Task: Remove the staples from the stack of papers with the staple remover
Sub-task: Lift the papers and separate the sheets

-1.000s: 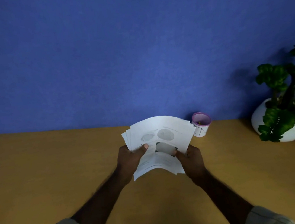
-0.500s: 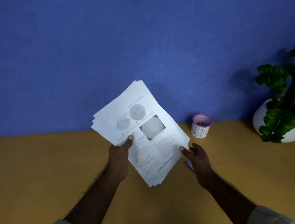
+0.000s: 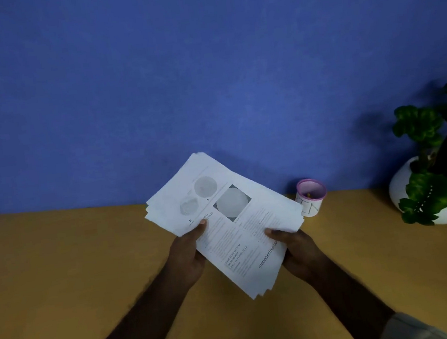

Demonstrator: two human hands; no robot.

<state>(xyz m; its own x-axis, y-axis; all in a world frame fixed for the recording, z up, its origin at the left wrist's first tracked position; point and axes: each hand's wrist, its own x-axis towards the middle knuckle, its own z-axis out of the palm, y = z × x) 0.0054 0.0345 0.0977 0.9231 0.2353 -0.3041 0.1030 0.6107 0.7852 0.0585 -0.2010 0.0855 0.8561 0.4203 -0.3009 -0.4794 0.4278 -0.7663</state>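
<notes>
A stack of white printed papers [image 3: 230, 218] with round grey pictures on the top sheet is held above the wooden table, turned at a slant. My left hand [image 3: 187, 253] grips its left edge, thumb on the top sheet. My right hand [image 3: 295, 247] grips the right edge, thumb on top, fingers beneath. No staple remover is in view, and I cannot make out any staples.
A small white cup with a pink rim [image 3: 310, 197] stands on the wooden table [image 3: 61, 271] by the blue wall, right of the papers. A green plant in a white pot [image 3: 439, 189] sits at the far right.
The stack went from bent between both hands to flat and raised in the left hand, then lowered. My right hand, loose half a second ago, now grips the right edge.
</notes>
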